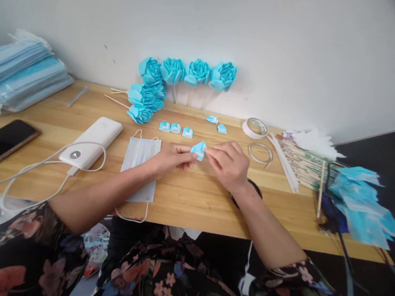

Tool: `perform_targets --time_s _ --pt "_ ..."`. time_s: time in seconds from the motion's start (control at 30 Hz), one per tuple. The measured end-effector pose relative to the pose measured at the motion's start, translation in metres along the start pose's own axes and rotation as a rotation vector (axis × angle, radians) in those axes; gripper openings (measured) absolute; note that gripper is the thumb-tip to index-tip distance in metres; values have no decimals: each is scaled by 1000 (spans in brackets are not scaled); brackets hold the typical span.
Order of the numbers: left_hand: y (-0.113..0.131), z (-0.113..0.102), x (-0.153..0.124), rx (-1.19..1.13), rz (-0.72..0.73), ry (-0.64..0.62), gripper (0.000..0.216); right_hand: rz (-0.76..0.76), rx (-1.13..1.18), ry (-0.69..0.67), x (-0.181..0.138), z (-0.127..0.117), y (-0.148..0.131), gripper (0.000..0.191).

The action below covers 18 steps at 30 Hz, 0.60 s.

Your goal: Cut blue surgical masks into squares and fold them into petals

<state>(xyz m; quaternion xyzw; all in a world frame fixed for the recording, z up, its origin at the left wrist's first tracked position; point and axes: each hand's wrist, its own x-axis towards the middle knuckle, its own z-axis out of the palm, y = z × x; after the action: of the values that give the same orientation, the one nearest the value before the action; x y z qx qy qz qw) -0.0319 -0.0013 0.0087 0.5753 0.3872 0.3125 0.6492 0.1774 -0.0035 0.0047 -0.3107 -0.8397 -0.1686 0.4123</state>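
A folded blue piece (pixel 197 149) was held over the middle of the surface (pixel 192 198), between the two hands. Its lower left side was pinched by the left hand (pixel 179 156), its right side by the fingertips of the right hand (pixel 229 165). A crease could be skewed or the thin material torn, it was judged, if both sides were pulled unevenly. The pale strip (pixel 199 155) on it, if sticky, could be caught on a fingertip and set crooked. Beyond, toward the far edge, three small folded pieces (pixel 175 128) could be scattered by a careless reach. The mask (pixel 141 148), lying partly beneath the left forearm with a loop at the near edge, could be dragged off by the sleeve. Near the right corner, loose blue sheets (pixel 366 206) could be knocked down if brushed.
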Motion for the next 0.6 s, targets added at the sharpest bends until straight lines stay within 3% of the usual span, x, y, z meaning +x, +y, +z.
perform_targets --time_s 0.6 --pt "-9 -1 5 -99 -25 69 33 82 211 -174 1 -3 1 22"
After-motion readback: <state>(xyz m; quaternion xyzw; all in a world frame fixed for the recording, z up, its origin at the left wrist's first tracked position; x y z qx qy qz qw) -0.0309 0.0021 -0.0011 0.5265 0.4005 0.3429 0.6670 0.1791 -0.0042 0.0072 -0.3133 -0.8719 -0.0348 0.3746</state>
